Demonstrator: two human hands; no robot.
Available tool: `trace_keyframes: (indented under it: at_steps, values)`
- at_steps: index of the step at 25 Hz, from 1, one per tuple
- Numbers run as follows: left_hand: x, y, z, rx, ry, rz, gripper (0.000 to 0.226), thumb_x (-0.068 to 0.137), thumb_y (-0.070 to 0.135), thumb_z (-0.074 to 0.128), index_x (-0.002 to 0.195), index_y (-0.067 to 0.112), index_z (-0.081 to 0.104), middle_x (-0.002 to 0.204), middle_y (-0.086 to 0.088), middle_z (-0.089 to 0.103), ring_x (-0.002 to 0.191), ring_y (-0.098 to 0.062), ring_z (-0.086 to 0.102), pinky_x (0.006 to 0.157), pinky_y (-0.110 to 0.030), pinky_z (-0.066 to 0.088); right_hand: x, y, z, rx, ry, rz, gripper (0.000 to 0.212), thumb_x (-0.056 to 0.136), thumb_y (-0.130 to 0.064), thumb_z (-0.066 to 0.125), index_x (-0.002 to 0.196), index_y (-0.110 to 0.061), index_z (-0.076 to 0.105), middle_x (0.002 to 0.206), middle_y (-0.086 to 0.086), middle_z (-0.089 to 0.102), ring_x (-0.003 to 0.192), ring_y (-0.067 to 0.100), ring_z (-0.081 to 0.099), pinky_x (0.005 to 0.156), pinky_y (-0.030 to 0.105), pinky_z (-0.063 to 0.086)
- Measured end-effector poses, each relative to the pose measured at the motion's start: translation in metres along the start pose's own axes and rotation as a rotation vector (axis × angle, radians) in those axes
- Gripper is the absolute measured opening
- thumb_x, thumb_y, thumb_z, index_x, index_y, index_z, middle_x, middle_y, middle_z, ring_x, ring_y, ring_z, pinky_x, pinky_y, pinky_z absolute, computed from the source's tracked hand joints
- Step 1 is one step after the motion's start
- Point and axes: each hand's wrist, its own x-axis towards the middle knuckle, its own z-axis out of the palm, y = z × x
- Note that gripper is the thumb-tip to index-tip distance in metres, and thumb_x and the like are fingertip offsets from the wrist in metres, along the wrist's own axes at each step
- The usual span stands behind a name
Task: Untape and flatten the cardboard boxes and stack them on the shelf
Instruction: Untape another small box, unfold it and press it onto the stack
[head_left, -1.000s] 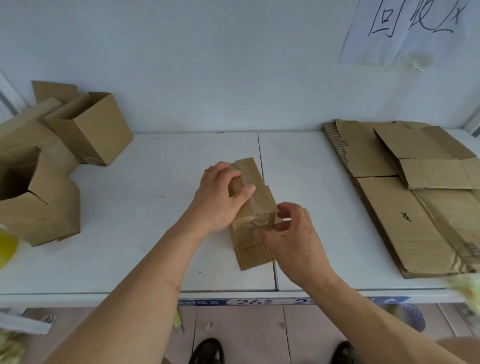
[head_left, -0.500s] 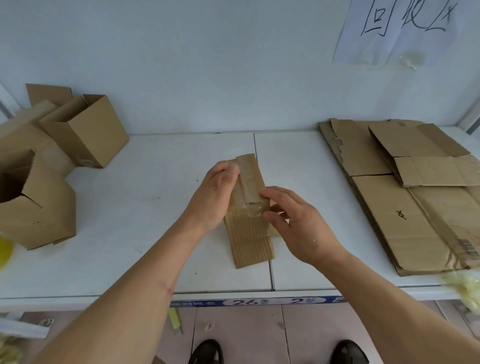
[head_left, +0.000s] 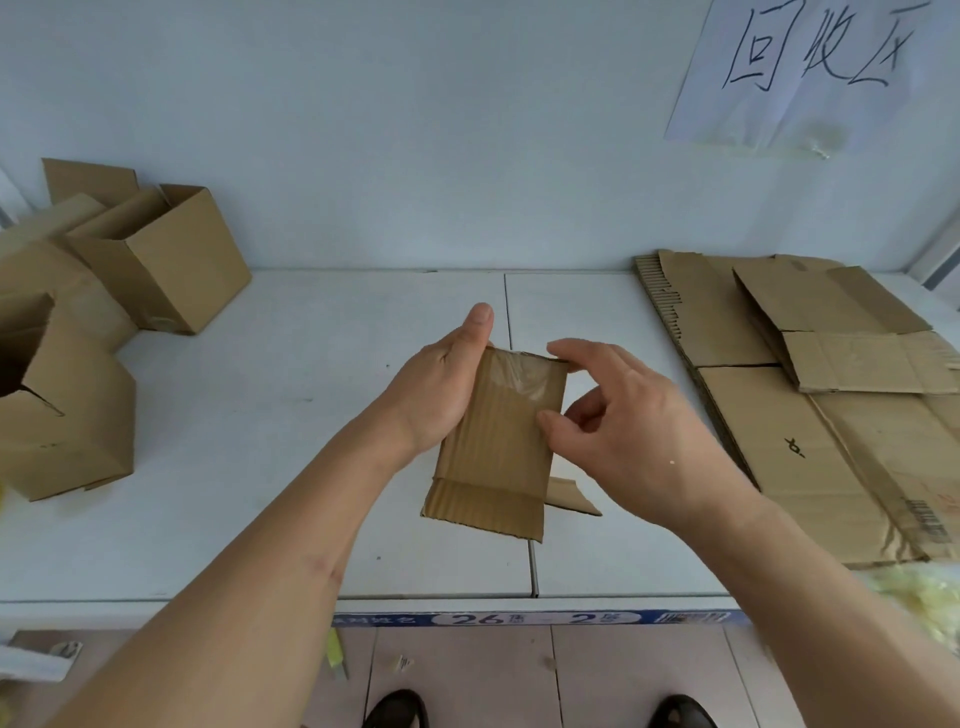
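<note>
Two-handed grip (head_left: 441, 387) (head_left: 628, 421) on one flattened box (head_left: 498, 447)

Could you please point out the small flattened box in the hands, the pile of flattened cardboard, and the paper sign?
small flattened box (head_left: 496, 447), head view, middle panel.
pile of flattened cardboard (head_left: 810, 467), head view, big lower sheet.
paper sign (head_left: 795, 73), head view, written centre.
</note>
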Motion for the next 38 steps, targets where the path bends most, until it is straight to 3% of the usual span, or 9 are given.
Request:
trace_keyframes:
  at_steps: [6,12,18,22,25,29,32,35,38]
  values:
    - [0.015,0.009,0.011,0.056,-0.065,0.032,0.091,0.081,0.082,0.013,0.128,0.017,0.058,0.135,-0.005,0.057,0.128,-0.021,0.049,0.112,-0.043,0.034,0.016,-0.003,-0.021,-0.376,-0.032,-0.188,0.026,0.086,-0.034,0.066,0.104,-0.015,0.062,0.088,-0.005,0.060,0.075,0.016,0.060,0.072,0.037,0.051]
    - [0.021,0.012,0.015,0.062,-0.064,0.029,0.081,0.089,0.074,0.013,0.136,0.022,0.054,0.139,-0.001,0.054,0.129,-0.016,0.047,0.113,-0.036,0.031,0.037,-0.014,-0.038,-0.579,-0.250,-0.176,0.028,0.093,-0.042,0.054,0.098,-0.015,0.056,0.084,-0.003,0.059,0.076,0.018,0.057,0.072,0.038,0.048]
    - [0.022,0.007,0.016,0.048,-0.056,0.043,0.083,0.087,0.077,0.013,0.121,0.018,0.060,0.123,-0.004,0.062,0.116,-0.018,0.055,0.107,-0.038,0.036,0.039,-0.016,-0.037,-0.637,-0.241,-0.199,0.022,0.095,-0.036,0.053,0.099,-0.014,0.056,0.085,-0.003,0.058,0.075,0.017,0.055,0.070,0.034,0.047]
    - [0.020,0.005,0.018,0.041,-0.059,0.070,0.080,0.086,0.078,0.012,0.102,0.018,0.063,0.100,-0.001,0.066,0.099,-0.013,0.059,0.090,-0.029,0.041,0.036,-0.016,-0.037,-0.632,-0.228,-0.221,0.021,0.096,-0.035,0.053,0.098,-0.015,0.057,0.084,-0.004,0.058,0.074,0.016,0.054,0.068,0.032,0.046]
    - [0.020,0.005,0.019,0.042,-0.059,0.083,0.084,0.084,0.079,0.012,0.102,0.014,0.063,0.098,-0.003,0.066,0.098,-0.014,0.059,0.083,-0.026,0.039,0.033,-0.015,-0.037,-0.624,-0.220,-0.226,0.021,0.096,-0.033,0.052,0.099,-0.013,0.058,0.084,-0.002,0.059,0.075,0.018,0.056,0.070,0.035,0.047]
    - [0.020,0.003,0.019,0.043,-0.071,0.090,0.080,0.086,0.077,0.012,0.104,0.018,0.063,0.101,0.000,0.065,0.101,-0.012,0.057,0.087,-0.028,0.035,0.032,-0.015,-0.036,-0.635,-0.211,-0.231,0.020,0.096,-0.030,0.051,0.098,-0.012,0.059,0.085,0.000,0.059,0.076,0.020,0.057,0.072,0.038,0.048]
    - [0.020,0.001,0.019,0.043,-0.077,0.106,0.084,0.085,0.079,0.011,0.103,0.013,0.061,0.104,-0.001,0.065,0.101,-0.014,0.058,0.079,-0.021,0.035,0.030,-0.014,-0.036,-0.616,-0.179,-0.251,0.018,0.097,-0.025,0.049,0.095,-0.011,0.060,0.084,0.000,0.061,0.076,0.022,0.059,0.072,0.041,0.049]
    - [0.018,0.001,0.018,0.035,-0.079,0.113,0.063,0.087,0.076,0.013,0.098,0.024,0.048,0.108,0.007,0.053,0.097,-0.009,0.047,0.072,-0.013,0.028,0.026,-0.015,-0.036,-0.611,-0.182,-0.240,0.020,0.095,-0.032,0.052,0.095,-0.014,0.059,0.083,-0.003,0.060,0.075,0.019,0.058,0.072,0.039,0.049]
    - [0.016,0.004,0.018,0.014,-0.085,0.111,0.050,0.089,0.074,0.014,0.098,0.033,0.041,0.109,0.011,0.043,0.099,-0.007,0.040,0.084,-0.021,0.027,0.024,-0.015,-0.035,-0.624,-0.190,-0.214,0.026,0.093,-0.041,0.055,0.098,-0.016,0.058,0.085,-0.004,0.059,0.077,0.017,0.057,0.073,0.035,0.048]
